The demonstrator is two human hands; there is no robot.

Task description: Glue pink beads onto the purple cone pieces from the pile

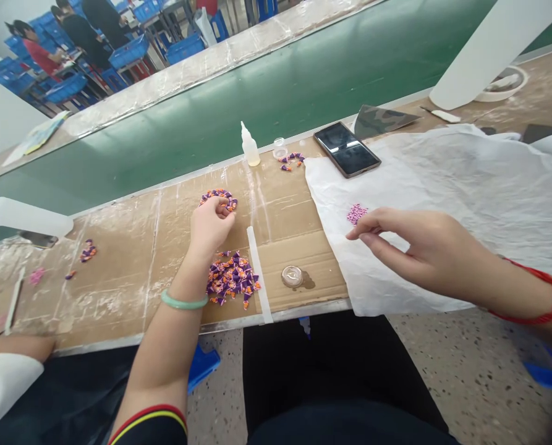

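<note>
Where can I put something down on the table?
One bare patch of cardboard is between the left hand and the small orange-purple cluster further left. Another is between the squeeze bottle and the round dish, beside the white sheet. It's crowded near the left hand, with the ring of pieces and big pile.

Purple-and-orange pieces [224, 193]: set in a curved cluster on brown board [174, 204]. Tiny pink pieces [356, 214]: loosely heaped on white sheet [424, 185].

Speckled grey floor [465, 364], green strip [276, 93] between worktops [118, 296], blue bins [130, 52] behind
</note>
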